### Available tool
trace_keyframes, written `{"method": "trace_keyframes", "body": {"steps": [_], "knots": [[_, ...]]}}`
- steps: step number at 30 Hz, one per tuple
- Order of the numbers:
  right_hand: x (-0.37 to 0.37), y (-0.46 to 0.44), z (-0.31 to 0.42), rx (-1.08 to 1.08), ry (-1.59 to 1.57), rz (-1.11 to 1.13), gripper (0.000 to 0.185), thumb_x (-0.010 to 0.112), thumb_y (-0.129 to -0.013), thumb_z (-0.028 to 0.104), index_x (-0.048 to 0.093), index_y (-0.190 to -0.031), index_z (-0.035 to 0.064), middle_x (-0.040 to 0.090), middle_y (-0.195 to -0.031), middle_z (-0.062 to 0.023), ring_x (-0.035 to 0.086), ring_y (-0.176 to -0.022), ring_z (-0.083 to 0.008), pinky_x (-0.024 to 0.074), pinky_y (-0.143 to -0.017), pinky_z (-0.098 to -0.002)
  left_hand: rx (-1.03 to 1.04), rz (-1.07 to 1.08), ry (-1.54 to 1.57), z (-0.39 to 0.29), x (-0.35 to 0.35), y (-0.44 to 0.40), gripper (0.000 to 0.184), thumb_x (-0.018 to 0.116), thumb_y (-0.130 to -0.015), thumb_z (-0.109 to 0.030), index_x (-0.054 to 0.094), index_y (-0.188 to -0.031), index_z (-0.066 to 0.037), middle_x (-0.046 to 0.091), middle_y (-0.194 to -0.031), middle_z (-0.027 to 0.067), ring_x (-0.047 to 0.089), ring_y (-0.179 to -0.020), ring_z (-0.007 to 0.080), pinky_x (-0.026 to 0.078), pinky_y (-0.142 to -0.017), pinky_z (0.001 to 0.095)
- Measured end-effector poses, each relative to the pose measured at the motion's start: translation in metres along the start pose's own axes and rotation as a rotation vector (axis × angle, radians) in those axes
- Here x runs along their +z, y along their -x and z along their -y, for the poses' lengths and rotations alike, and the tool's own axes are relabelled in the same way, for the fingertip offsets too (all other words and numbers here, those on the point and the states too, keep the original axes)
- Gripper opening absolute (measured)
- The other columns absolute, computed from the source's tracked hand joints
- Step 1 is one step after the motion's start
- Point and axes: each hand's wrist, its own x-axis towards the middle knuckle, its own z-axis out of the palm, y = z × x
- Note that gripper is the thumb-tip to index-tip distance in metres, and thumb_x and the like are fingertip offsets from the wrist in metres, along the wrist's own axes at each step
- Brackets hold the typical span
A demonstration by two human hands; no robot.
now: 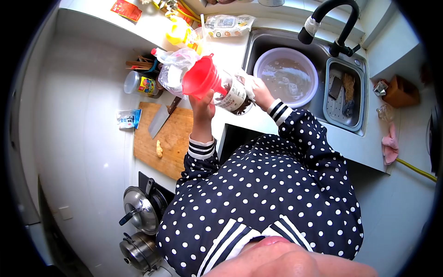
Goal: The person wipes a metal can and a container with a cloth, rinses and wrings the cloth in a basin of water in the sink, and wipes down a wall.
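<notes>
My left hand (202, 108) is closed around the narrow part of a red plastic funnel (199, 77). The funnel lies tilted, its wide mouth facing up and left and its spout against a clear container (234, 98) with a white printed label and dark pieces inside. Whether the spout is inside the container is hidden. My right hand (262, 94) grips the container's far end, with a crumpled white piece (247, 79), film or tissue, by its fingers. A clear plastic bag (174, 74) sits just left of the funnel.
A knife (161, 119) and a piece of ginger (159, 149) lie on the wooden cutting board (177, 154). Right of my hands, a basin (264, 57) of water stands in the sink (253, 39) under a black faucet (348, 27). Lidded pots (142, 210) are at lower left.
</notes>
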Motion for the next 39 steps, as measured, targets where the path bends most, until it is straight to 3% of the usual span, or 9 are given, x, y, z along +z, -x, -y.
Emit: {"method": "trace_keyframes", "body": {"steps": [7, 12, 15, 19, 25, 27, 33, 36, 39], "knots": [[0.052, 0.024, 0.066, -0.403, 0.641, -0.293, 0.038, 0.038, -0.094, 0.022, 0.051, -0.119, -0.0022, 0.051, -0.120, -0.0220, 0.046, -0.113, -0.0347, 0.0350, -0.096, -0.0406, 0.032, -0.041, -0.279, -0.006, 0.016, -0.009, 0.060, 0.068, -0.069, -0.007, 0.041, -0.122, -0.002, 0.050, -0.117, 0.0107, 0.051, -0.108, 0.0232, 0.043, -0.092, 0.0343], [0.030, -0.001, 0.037, 0.046, 0.131, -0.277, 0.038, 0.033, -0.096, 0.024, 0.057, -0.103, -0.0037, 0.060, -0.098, -0.0225, 0.058, -0.092, -0.0316, 0.0436, -0.080, -0.0334, 0.161, -0.063, -0.292, 0.003, 0.005, -0.005, 0.061, 0.070, -0.069, -0.007, 0.039, -0.121, 0.000, 0.051, -0.112, 0.0105, 0.054, -0.098, 0.0210, 0.046, -0.085, 0.0305], [0.015, 0.002, 0.020, 0.194, -0.273, -0.159, 0.039, 0.032, -0.097, 0.026, 0.049, -0.121, 0.0001, 0.056, -0.115, -0.0120, 0.056, -0.102, -0.0197, 0.0433, -0.088, -0.0287, 0.098, -0.032, -0.078, -0.014, 0.014, -0.012, 0.066, 0.072, -0.068, -0.010, 0.037, -0.124, -0.001, 0.051, -0.113, 0.0122, 0.055, -0.099, 0.0231, 0.048, -0.085, 0.0339], [0.022, 0.008, 0.063, 0.591, -0.961, -0.052, 0.044, 0.034, -0.095, 0.040, 0.042, -0.127, 0.0105, 0.050, -0.122, -0.0104, 0.054, -0.106, -0.0225, 0.0465, -0.088, -0.0400, 0.102, 0.163, -0.103, -0.011, 0.004, -0.020, 0.070, 0.075, -0.068, -0.016, 0.037, -0.125, 0.000, 0.052, -0.115, 0.0130, 0.055, -0.100, 0.0231, 0.048, -0.086, 0.0353], [0.022, 0.009, 0.041, 0.484, -0.834, -0.169, 0.046, 0.035, -0.094, 0.045, 0.041, -0.124, 0.0105, 0.055, -0.115, -0.0078, 0.057, -0.102, -0.0209, 0.0479, -0.085, -0.0387, -0.027, 0.331, -0.430, -0.005, 0.001, -0.026, 0.099, 0.087, -0.052, -0.028, 0.032, -0.128, 0.003, 0.047, -0.123, 0.0150, 0.050, -0.108, 0.0237, 0.042, -0.092, 0.0344], [0.021, 0.008, 0.031, 0.328, -0.836, -0.321, 0.046, 0.034, -0.095, 0.044, 0.040, -0.125, 0.0100, 0.055, -0.116, -0.0073, 0.056, -0.104, -0.0201, 0.0475, -0.087, -0.0355, 0.218, 0.161, -0.476, 0.018, 0.020, -0.010, 0.113, 0.087, -0.052, -0.030, 0.015, -0.134, -0.001, 0.030, -0.134, 0.0176, 0.036, -0.121, 0.0266, 0.029, -0.103, 0.0381], [0.025, 0.026, 0.028, -0.095, -0.138, -0.436, 0.036, 0.038, -0.096, 0.033, 0.045, -0.117, 0.0049, 0.054, -0.099, -0.0019, 0.050, -0.089, -0.0072, 0.0433, -0.078, -0.0228, 0.095, -0.192, -0.177, 0.039, 0.045, 0.020, 0.067, 0.077, -0.069, -0.010, 0.036, -0.122, -0.005, 0.048, -0.110, 0.0083, 0.048, -0.101, 0.0187, 0.041, -0.090, 0.0340], [0.012, 0.038, 0.021, 0.016, 0.061, -0.336, 0.035, 0.042, -0.096, 0.029, 0.053, -0.109, -0.0008, 0.058, -0.093, -0.0064, 0.052, -0.084, -0.0109, 0.0427, -0.073, -0.0244, 0.037, -0.173, -0.081, 0.031, 0.022, 0.008, 0.061, 0.071, -0.071, -0.014, 0.038, -0.121, -0.009, 0.049, -0.108, 0.0073, 0.050, -0.100, 0.0191, 0.042, -0.090, 0.0349], [0.010, 0.041, 0.028, -0.069, 0.099, -0.421, 0.040, 0.037, -0.097, 0.028, 0.049, -0.118, -0.0036, 0.052, -0.119, -0.0184, 0.049, -0.111, -0.0240, 0.0376, -0.094, -0.0316, -0.026, -0.167, -0.096, 0.020, 0.013, 0.007, 0.058, 0.067, -0.074, -0.022, 0.038, -0.122, -0.010, 0.050, -0.108, 0.0082, 0.052, -0.100, 0.0204, 0.044, -0.090, 0.0365]]}}
